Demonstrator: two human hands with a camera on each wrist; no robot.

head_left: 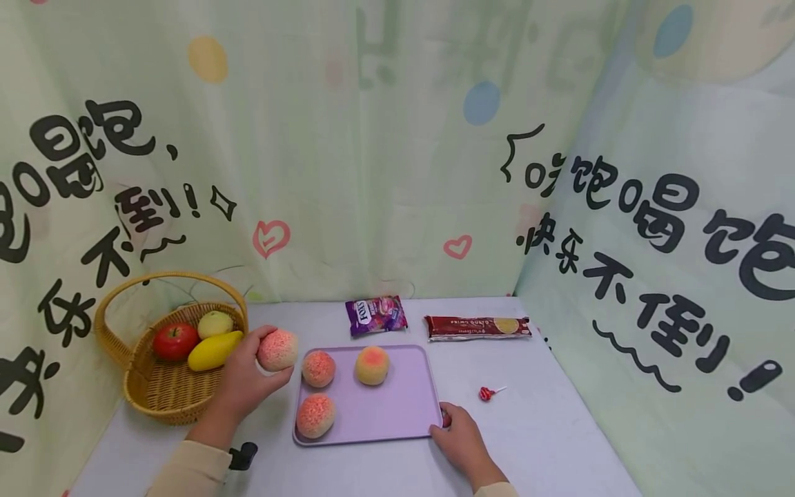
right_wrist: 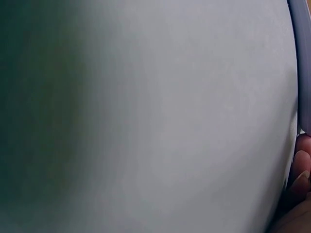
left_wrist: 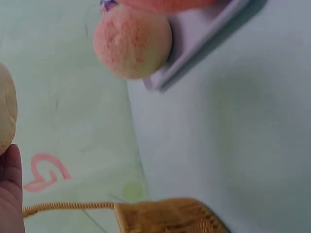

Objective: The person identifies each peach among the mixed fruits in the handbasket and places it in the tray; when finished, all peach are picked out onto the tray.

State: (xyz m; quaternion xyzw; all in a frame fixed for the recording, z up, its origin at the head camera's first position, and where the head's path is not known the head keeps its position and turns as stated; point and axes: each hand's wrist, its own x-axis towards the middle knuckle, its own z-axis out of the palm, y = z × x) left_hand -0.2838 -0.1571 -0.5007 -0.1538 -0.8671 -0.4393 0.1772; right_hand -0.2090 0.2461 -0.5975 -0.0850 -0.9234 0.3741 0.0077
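My left hand (head_left: 248,379) grips a pink-speckled peach (head_left: 277,350) in the air between the wicker basket (head_left: 139,393) and the lilac tray (head_left: 397,407). Three more peaches lie on the tray: one at the back left (head_left: 319,368), one at the front left (head_left: 315,415), and a yellower one (head_left: 372,365) near the middle back. My right hand (head_left: 459,435) rests at the tray's front right corner, fingers curled against its rim. In the left wrist view a peach (left_wrist: 132,41) sits at the tray's edge (left_wrist: 204,41).
The basket holds a red apple (head_left: 175,340), a yellow mango (head_left: 214,350) and a pale green fruit (head_left: 214,323). Behind the tray lie a purple candy bag (head_left: 375,315) and a long red biscuit packet (head_left: 477,327). A red lollipop (head_left: 488,393) lies right of the tray. Curtains enclose the table.
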